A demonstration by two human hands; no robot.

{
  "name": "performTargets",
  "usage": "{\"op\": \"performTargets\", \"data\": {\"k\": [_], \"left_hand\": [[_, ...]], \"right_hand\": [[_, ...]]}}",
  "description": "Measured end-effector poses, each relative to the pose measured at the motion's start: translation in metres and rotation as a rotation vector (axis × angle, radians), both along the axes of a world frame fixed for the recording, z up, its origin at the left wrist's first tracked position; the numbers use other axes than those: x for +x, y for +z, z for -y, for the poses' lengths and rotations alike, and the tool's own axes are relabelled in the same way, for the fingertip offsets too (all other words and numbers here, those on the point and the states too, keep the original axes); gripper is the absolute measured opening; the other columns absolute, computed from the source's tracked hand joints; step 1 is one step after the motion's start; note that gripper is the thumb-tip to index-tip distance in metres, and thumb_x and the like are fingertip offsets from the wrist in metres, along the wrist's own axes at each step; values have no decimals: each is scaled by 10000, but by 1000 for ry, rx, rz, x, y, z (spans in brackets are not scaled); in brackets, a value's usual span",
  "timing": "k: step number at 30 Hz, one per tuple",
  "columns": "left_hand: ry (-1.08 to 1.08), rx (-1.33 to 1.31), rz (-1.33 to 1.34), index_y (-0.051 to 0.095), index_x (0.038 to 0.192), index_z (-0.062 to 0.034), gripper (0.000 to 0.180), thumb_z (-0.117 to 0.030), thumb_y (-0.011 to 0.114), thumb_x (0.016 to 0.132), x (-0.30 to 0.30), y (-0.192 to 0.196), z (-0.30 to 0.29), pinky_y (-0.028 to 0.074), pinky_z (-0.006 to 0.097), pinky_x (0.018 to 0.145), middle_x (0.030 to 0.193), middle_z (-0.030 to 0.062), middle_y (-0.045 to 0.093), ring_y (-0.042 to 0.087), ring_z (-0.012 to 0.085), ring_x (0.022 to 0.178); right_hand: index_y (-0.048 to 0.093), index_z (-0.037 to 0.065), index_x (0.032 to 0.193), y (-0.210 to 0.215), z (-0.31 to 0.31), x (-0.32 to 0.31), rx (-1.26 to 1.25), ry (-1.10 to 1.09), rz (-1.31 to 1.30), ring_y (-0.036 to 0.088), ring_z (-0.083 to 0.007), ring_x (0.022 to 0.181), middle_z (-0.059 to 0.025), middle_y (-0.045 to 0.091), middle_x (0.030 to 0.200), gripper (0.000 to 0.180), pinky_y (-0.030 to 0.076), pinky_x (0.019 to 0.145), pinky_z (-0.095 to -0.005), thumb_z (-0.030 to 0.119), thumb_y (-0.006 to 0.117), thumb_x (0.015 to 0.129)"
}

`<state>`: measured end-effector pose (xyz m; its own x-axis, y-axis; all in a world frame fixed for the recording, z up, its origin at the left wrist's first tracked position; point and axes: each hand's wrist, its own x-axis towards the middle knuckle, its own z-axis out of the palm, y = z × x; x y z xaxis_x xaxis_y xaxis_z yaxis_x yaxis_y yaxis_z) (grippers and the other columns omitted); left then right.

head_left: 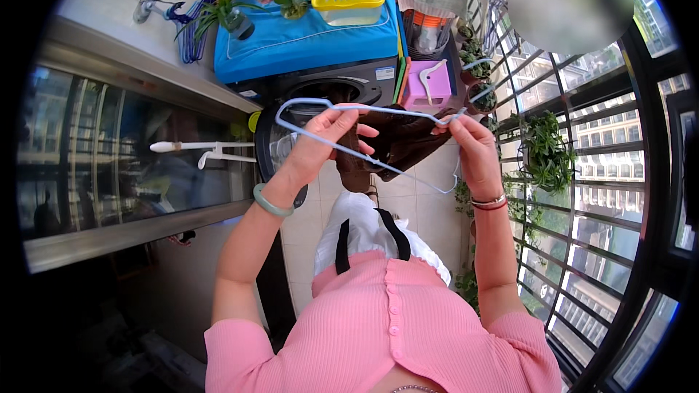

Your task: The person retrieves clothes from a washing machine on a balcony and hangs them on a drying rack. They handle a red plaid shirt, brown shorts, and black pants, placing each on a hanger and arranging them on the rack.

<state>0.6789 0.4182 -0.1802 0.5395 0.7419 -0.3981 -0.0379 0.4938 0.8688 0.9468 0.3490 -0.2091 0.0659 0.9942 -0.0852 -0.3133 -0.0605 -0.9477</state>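
A light blue clothes hanger (389,110) is held up in front of me, lying sideways with its hook end to the right. My left hand (324,142) grips it near its left end, thumb over the upper bar and some fingers reaching through the frame. Close to the hook, my right hand (477,154) pinches the hanger between thumb and fingers. A dark brown garment (419,147) hangs bunched behind the hanger, against my left fingers. Whether the right fingers also hold some of its cloth is hard to see.
Ahead is a front-loading washing machine (335,73), its round door swung out left, under a blue cover (291,47) bearing plants and a yellow-topped container (349,0). A pink box (428,86) stands beside it. Window bars (575,145) with potted plants line the right; spare hangers (193,33) hang left.
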Motion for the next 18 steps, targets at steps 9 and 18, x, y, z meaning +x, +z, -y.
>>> {"op": "performTargets", "data": {"k": [9, 18], "left_hand": [[476, -82, 70, 586, 1205, -102, 269, -152, 592, 941, -101, 8, 103, 534, 266, 739, 981, -8, 646, 636, 94, 879], [671, 110, 191, 556, 1238, -73, 381, -21, 650, 873, -93, 62, 180, 543, 251, 777, 1063, 37, 636, 630, 118, 925]], "right_hand": [[695, -11, 915, 28, 54, 29, 195, 159, 561, 425, -78, 758, 18, 447, 757, 159, 310, 666, -203, 136, 634, 917], [692, 11, 936, 41, 74, -71, 455, 314, 408, 473, -122, 789, -14, 499, 811, 110, 385, 727, -237, 107, 658, 892]]}}
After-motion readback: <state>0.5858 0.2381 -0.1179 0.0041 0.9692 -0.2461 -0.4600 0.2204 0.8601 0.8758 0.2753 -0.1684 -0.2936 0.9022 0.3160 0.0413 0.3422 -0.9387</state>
